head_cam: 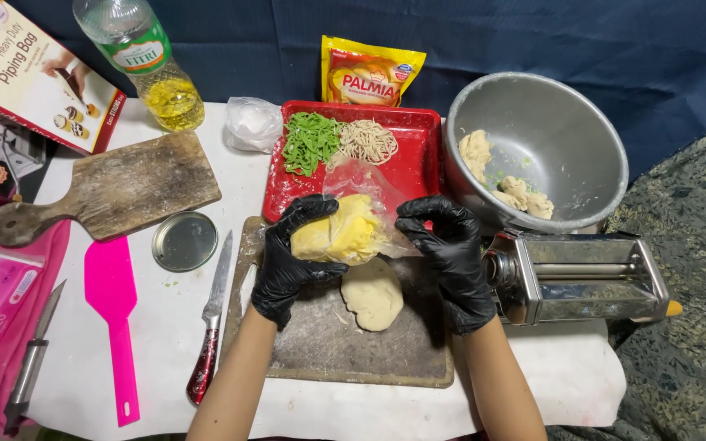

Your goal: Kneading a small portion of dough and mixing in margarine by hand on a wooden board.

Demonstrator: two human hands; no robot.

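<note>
White cloth covers the table (165,359), with a dark blue drape behind it and patterned floor off to the right. Nearest me, the dark board (345,343) sits close to the table's front edge, a pale dough disc (373,292) lying on it; bare cloth to its left runs to a red-handled knife (210,335) and a pink spatula (114,322). Both my black-gloved hands hover above the board, forearms coming up from the near edge. My left hand (288,261) curls around a yellow dough lump (338,233) in a clear plastic bag (365,184), fingers wrapped over its left side; my right hand (449,257) pinches the bag's right edge, fingers bent. Just right of it stands the pasta machine (582,278), leaving little room. Beyond are a red tray (410,155) of noodles and a steel bowl (561,122).
</note>
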